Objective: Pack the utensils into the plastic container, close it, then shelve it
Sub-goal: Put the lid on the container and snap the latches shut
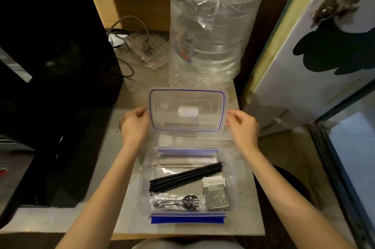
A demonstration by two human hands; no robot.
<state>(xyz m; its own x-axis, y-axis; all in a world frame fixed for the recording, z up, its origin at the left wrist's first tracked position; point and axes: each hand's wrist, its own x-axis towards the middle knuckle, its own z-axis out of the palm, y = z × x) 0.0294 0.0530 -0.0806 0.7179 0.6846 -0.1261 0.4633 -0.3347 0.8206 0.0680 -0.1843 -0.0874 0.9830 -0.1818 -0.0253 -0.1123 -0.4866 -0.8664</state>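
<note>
A clear plastic container (145,183) with blue latches sits open on the speckled counter near its front edge. Inside lie black straws (185,176), wrapped chopsticks (184,162), a black utensil in clear wrap (176,202) and small paper packets (216,193). The clear lid (186,110), edged with a blue seal, is held tilted above the container's far side. My left hand (134,124) grips the lid's left edge, while my right hand (242,125) pinches its right edge.
A large clear water bottle in a plastic bag (213,31) stands just behind the lid. A black appliance (50,56) fills the left side. A power strip with cables (142,45) lies at the back. A painted board (314,45) leans at the right.
</note>
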